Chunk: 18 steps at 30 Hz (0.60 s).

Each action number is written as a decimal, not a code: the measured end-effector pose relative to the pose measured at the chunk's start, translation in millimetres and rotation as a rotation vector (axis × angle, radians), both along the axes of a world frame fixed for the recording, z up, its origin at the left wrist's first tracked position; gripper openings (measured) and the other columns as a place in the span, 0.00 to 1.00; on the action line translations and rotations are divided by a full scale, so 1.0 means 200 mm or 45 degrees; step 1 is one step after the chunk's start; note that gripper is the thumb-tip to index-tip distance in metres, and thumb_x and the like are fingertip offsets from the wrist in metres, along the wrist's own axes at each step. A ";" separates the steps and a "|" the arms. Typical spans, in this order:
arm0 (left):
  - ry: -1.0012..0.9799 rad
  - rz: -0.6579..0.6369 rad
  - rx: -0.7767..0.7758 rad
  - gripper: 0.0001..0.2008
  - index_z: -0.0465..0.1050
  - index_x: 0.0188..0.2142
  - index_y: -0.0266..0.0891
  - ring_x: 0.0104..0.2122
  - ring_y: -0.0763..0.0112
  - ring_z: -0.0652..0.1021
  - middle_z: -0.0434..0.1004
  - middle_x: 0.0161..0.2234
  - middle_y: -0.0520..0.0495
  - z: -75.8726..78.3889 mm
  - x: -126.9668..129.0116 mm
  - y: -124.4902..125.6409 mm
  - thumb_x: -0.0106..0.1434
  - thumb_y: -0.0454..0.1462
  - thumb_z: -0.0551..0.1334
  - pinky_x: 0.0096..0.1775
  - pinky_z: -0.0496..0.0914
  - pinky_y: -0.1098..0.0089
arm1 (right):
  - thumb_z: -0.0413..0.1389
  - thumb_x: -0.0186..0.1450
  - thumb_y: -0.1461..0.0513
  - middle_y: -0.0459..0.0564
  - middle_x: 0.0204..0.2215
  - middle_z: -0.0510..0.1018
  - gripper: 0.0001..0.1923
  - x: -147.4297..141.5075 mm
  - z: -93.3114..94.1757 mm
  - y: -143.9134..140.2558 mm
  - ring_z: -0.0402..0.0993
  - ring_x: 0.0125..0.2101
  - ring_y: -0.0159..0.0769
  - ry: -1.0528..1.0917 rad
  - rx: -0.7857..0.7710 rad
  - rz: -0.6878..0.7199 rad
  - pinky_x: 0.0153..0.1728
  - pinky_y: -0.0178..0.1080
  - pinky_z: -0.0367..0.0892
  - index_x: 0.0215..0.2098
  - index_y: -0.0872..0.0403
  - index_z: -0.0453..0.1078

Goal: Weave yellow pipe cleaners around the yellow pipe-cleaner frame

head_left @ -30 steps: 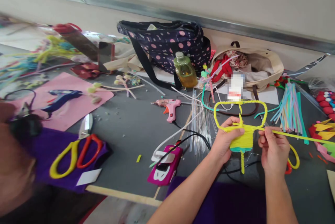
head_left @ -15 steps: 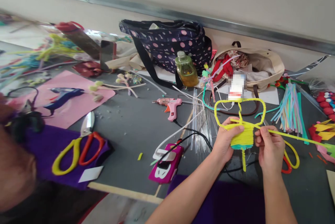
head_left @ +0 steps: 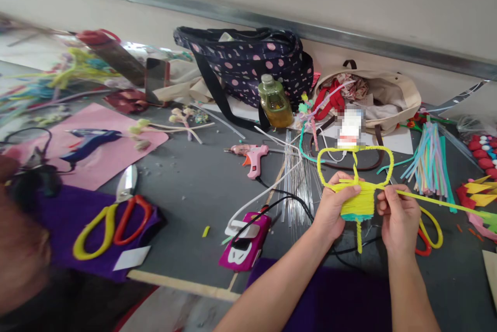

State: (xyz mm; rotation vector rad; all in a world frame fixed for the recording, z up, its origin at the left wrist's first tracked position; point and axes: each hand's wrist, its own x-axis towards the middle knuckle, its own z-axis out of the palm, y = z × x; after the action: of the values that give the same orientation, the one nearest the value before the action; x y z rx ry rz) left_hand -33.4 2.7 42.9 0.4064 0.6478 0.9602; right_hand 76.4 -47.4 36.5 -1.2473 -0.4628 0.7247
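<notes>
A yellow pipe-cleaner figure (head_left: pixel 359 201), with a wide loop on top, a wound yellow body, a teal band at the bottom and a short stem, is held upright over the grey table (head_left: pixel 186 187). My left hand (head_left: pixel 334 206) grips the left side of the wound body. My right hand (head_left: pixel 396 215) pinches a long yellow pipe cleaner (head_left: pixel 438 201) where it meets the body; its free end runs off to the right.
Pink glue gun (head_left: pixel 252 156), clear glue sticks (head_left: pixel 295 179), a magenta phone (head_left: pixel 245 242) with cables, yellow-and-red scissors (head_left: pixel 111 215) on purple felt, a polka-dot bag (head_left: pixel 248 65), an oil bottle (head_left: pixel 275 103), a beige tote (head_left: pixel 388 95), pastel pipe cleaners (head_left: pixel 429 161). Another person's arm is blurred at the left edge.
Both hands and the figure have risen slightly and my right hand has drawn closer to the wound body. The view has shifted a little.
</notes>
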 end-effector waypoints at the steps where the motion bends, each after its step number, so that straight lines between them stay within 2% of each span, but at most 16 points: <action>1: 0.006 0.002 0.001 0.16 0.64 0.27 0.39 0.29 0.70 0.76 0.78 0.32 0.50 0.00 0.00 0.00 0.44 0.33 0.71 0.34 0.70 0.69 | 0.65 0.55 0.56 0.43 0.19 0.73 0.14 0.00 0.00 0.00 0.62 0.16 0.24 0.004 0.001 -0.002 0.15 0.28 0.57 0.27 0.55 0.67; 8: 0.032 0.007 -0.007 0.17 0.65 0.27 0.39 0.28 0.70 0.76 0.77 0.30 0.51 0.00 0.00 0.00 0.43 0.34 0.72 0.33 0.69 0.70 | 0.65 0.55 0.55 0.42 0.20 0.72 0.15 0.00 0.00 0.00 0.62 0.16 0.24 -0.004 -0.013 0.007 0.15 0.28 0.57 0.28 0.55 0.67; 11: 0.044 0.003 -0.008 0.17 0.65 0.27 0.39 0.28 0.69 0.77 0.78 0.31 0.50 -0.01 0.00 0.00 0.43 0.34 0.73 0.33 0.70 0.69 | 0.65 0.55 0.54 0.42 0.21 0.73 0.16 0.00 0.00 0.01 0.62 0.16 0.24 0.020 -0.030 0.015 0.16 0.28 0.58 0.32 0.54 0.67; 14: 0.036 -0.029 0.003 0.17 0.65 0.28 0.39 0.27 0.69 0.77 0.78 0.30 0.50 -0.01 0.01 -0.01 0.43 0.34 0.73 0.32 0.70 0.68 | 0.66 0.54 0.54 0.40 0.19 0.71 0.18 -0.01 -0.03 0.01 0.63 0.17 0.25 0.063 -0.072 0.109 0.16 0.28 0.58 0.37 0.54 0.68; 18: 0.039 -0.041 0.006 0.17 0.66 0.27 0.39 0.27 0.70 0.76 0.78 0.29 0.50 -0.01 0.01 -0.01 0.42 0.34 0.73 0.33 0.70 0.69 | 0.64 0.56 0.52 0.45 0.23 0.75 0.16 -0.03 -0.06 0.01 0.69 0.21 0.30 0.048 -0.092 0.177 0.20 0.31 0.63 0.33 0.55 0.69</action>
State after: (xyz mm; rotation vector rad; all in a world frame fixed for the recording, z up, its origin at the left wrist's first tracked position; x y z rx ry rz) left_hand -31.8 1.5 41.2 0.4354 0.6650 0.9262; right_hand 70.4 -45.5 25.5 -1.2754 -0.4994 0.8877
